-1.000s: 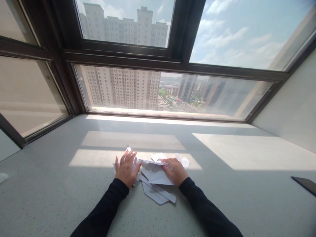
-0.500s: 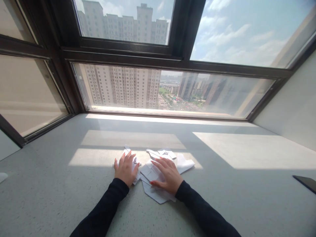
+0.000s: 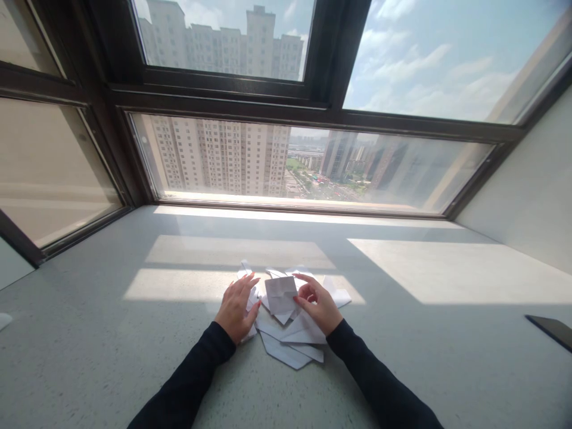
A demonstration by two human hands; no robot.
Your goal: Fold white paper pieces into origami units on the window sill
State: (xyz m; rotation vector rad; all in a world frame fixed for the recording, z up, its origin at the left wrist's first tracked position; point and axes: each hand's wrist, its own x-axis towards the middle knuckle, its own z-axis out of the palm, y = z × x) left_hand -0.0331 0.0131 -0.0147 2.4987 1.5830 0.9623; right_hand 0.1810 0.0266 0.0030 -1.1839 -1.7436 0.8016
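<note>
Several folded white papers (image 3: 286,355) lie overlapping in a loose pile on the pale speckled sill. My right hand (image 3: 318,302) pinches the right edge of a square folded paper (image 3: 280,294), which is lifted and tilted over the pile. At the pile's left side, my left hand (image 3: 239,307) rests with its fingers apart over other white papers (image 3: 243,268), partly covering them. It does not grip the square paper.
A dark flat object (image 3: 552,329) lies at the far right of the sill (image 3: 424,369). Part of a white object (image 3: 4,320) shows at the left edge. Dark-framed windows (image 3: 313,116) stand behind the sill, with a wall on the right.
My right hand has gone from lying spread on the papers to holding up a square one. My left hand has shifted slightly right, along with the papers under it.
</note>
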